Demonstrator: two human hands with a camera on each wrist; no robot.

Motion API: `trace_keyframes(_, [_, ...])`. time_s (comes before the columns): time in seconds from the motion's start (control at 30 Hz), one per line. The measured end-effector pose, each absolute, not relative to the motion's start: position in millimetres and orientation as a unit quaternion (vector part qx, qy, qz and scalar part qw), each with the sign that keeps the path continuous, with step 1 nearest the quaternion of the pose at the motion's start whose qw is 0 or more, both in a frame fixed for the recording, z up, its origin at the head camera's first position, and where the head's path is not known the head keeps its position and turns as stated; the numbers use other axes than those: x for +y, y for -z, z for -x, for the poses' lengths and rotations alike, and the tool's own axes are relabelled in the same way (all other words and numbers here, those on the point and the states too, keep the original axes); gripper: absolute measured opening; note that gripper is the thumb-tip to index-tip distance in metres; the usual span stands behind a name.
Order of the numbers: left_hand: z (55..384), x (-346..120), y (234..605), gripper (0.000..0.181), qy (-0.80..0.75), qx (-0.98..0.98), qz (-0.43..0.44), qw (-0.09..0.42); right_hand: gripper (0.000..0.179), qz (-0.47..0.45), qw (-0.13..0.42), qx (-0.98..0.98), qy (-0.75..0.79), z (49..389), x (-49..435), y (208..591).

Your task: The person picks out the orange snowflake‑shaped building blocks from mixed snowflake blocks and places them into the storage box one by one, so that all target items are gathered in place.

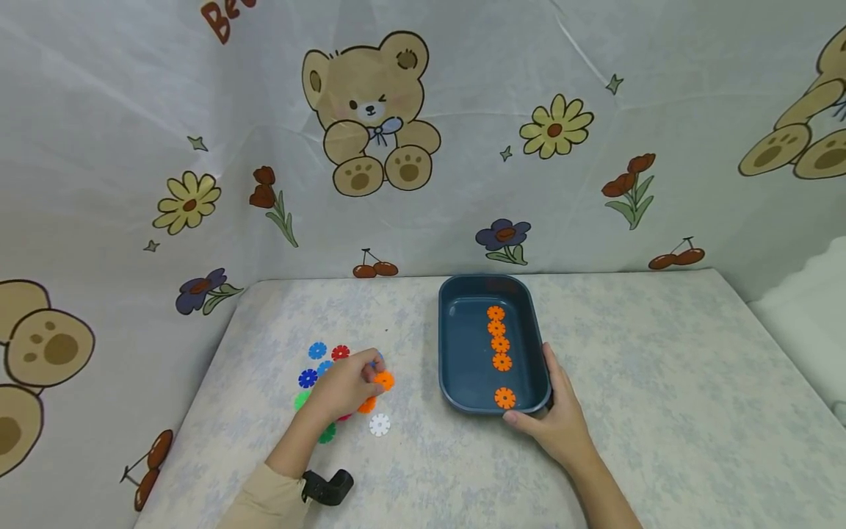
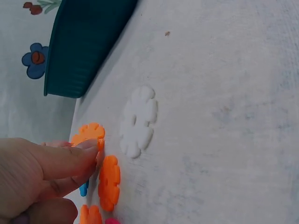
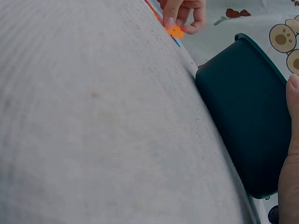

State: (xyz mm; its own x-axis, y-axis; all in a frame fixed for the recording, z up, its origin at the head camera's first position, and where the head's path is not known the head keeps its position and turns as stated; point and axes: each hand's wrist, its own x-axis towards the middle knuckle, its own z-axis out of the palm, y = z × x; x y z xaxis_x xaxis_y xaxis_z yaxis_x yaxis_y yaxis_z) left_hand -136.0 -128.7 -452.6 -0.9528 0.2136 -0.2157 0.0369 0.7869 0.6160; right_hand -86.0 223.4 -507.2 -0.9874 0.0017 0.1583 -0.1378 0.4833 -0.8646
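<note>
My left hand [image 1: 344, 383] pinches an orange snowflake disc [image 1: 385, 380] between thumb and fingers, above a loose group of such notched plastic discs. In the left wrist view, another orange disc [image 2: 110, 183] lies just below the fingertips and a white disc [image 2: 138, 122] beside them. A dark blue-green rectangular bin [image 1: 465, 353] stands to the right. Four-in-line spacing aside, several orange discs [image 1: 500, 344] lie in a row on its floor, one [image 1: 505, 398] apart near the front wall. My right hand [image 1: 560, 422] grips the bin's near right corner, thumb at the front rim.
Blue [image 1: 308, 378], red [image 1: 340, 353] and green discs [image 1: 327, 433] lie around my left hand, some hidden under it. A black strap piece [image 1: 328, 488] sits at the left wrist. Behind the table [image 1: 648, 353] hangs a cloth printed with bears and flowers [image 1: 463, 88].
</note>
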Motion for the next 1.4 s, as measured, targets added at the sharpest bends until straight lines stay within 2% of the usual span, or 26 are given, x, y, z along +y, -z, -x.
trace_keyframes(0.17, [140,-126,444,0.017,-0.383,0.907,-0.075,0.155,0.130,-0.042,0.070,-0.859,-0.506,86,224,508])
trace_keyframes(0.33, [154,-111,421,0.017,-0.418,0.890,-0.093,0.155,0.130,-0.042,0.071,-0.858,-0.507,87,224,509])
trace_keyframes(0.67, [190,-44,384,0.014,-0.427,0.878,-0.156,0.150,0.128,-0.038,0.067,-0.859,-0.507,85,224,506])
trace_keyframes(0.9, [216,-1,389,0.012,-0.354,0.909,-0.176,0.133,0.128,-0.033,0.068,-0.863,-0.500,85,223,506])
trace_keyframes(1.2, [238,26,407,0.013,-0.257,0.936,-0.195,0.140,0.127,-0.033,0.066,-0.866,-0.495,86,223,505])
trace_keyframes(1.4, [241,40,415,0.017,-0.135,0.963,-0.211,0.099,0.127,-0.033,0.067,-0.864,-0.498,86,223,505])
